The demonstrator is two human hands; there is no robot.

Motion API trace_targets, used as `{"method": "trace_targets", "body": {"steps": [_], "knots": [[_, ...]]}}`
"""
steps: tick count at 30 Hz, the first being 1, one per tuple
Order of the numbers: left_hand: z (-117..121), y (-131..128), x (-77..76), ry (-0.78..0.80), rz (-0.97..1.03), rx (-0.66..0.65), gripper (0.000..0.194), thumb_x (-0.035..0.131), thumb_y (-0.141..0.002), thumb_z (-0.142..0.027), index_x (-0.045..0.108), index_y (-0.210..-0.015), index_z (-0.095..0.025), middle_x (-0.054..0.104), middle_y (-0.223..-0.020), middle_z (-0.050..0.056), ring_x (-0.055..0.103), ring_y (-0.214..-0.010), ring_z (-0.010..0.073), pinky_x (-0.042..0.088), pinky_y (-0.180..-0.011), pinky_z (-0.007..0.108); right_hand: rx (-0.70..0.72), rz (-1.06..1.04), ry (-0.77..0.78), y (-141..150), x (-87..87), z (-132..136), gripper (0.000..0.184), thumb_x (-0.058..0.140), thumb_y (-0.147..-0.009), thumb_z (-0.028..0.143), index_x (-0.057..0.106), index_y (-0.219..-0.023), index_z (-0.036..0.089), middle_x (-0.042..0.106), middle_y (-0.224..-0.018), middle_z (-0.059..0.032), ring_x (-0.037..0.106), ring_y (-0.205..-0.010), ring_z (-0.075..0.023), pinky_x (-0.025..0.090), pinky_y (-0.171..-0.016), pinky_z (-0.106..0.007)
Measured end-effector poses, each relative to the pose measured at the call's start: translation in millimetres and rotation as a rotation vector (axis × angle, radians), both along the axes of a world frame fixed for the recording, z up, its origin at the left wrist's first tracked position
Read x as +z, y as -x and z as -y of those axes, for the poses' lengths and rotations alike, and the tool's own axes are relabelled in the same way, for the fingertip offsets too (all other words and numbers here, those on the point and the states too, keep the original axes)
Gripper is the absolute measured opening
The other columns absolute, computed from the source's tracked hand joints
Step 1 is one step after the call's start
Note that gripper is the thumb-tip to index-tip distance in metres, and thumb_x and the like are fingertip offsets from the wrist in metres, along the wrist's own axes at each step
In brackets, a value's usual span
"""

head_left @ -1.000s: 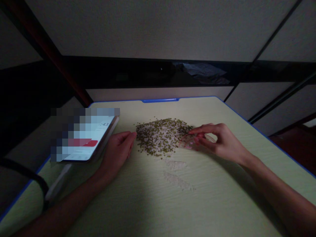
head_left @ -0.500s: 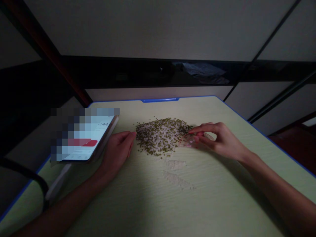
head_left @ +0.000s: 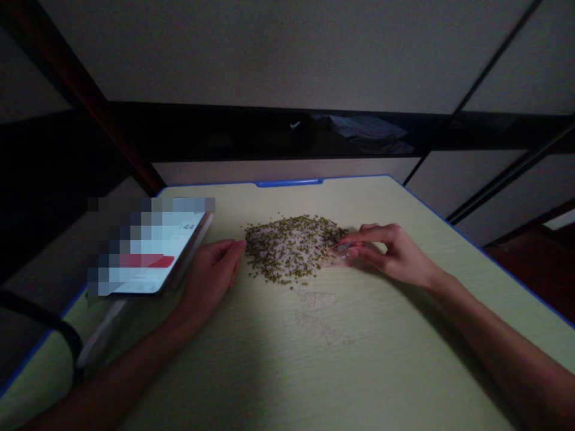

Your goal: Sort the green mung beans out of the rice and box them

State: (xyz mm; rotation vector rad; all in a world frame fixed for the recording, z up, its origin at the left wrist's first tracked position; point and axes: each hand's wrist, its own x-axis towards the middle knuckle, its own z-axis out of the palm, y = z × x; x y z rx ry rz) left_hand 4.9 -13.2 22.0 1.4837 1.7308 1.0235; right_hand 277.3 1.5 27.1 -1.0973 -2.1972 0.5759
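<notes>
A low pile of small green beans mixed with pale grains (head_left: 291,248) lies in the middle of the table. At its left edge rests my left hand (head_left: 213,269), closed, with thumb and fingertips pressed together close to the beans; whatever they hold, if anything, is hidden. My right hand (head_left: 390,254) is at the right edge of the pile, thumb and fingers pinching a thin, clear plastic piece (head_left: 336,256). This piece is tilted against the pile, and its exact kind is hard to make out. Two thin streaks of pale grains (head_left: 321,320) lie nearer to me.
A phone with a lit screen (head_left: 166,251) leans on a stand at the left, beside my left forearm. A dark cable (head_left: 49,314) curves below it. The pale table (head_left: 359,383) has a blue rim, with cabinet panels (head_left: 287,54) behind it.
The clear piece has shifted slightly, and less of it shows between the fingers of my right hand. My left hand stays in place. The whole view has slid a little.
</notes>
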Motion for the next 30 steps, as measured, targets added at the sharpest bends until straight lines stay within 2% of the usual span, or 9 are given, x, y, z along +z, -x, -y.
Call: {"method": "trace_targets", "body": {"steps": [9,19,30], "knots": [[-2.1,-0.2,0.2,0.01,0.003,0.011,0.037,0.045,-0.074,-0.036,0.035,-0.041,-0.021,0.035,-0.032,-0.008,0.035,-0.035,0.008,0.028,-0.042,0.02,0.024,-0.006,-0.025,4.6,-2.6,2.3,0.024,0.053,-0.08,0.019,0.07,-0.096,0.014,0.071,-0.079,-0.0083,0.06,-0.066,-0.0161,0.043,-0.06,-0.028],[-0.5,-0.2,-0.1,0.018,0.003,0.004,0.038,0.045,-0.075,-0.035,0.035,-0.042,-0.02,0.034,-0.032,-0.008,0.034,-0.035,0.0074,0.028,-0.042,0.02,0.066,0.014,-0.024,-0.3,2.8,2.1,0.023,0.053,-0.08,0.017,0.072,-0.093,0.014,0.071,-0.077,-0.0086,0.059,-0.064,-0.0154,0.042,-0.059,-0.027],[-0.4,-2.1,2.6,0.023,-0.024,0.019,0.038,0.044,-0.075,-0.034,0.035,-0.041,-0.022,0.035,-0.033,-0.007,0.035,-0.036,0.0092,0.029,-0.042,0.022,0.038,0.005,-0.035,6.2,-0.2,3.3,0.024,0.052,-0.08,0.018,0.071,-0.095,0.014,0.07,-0.075,-0.0079,0.058,-0.063,-0.015,0.042,-0.058,-0.028]]}}
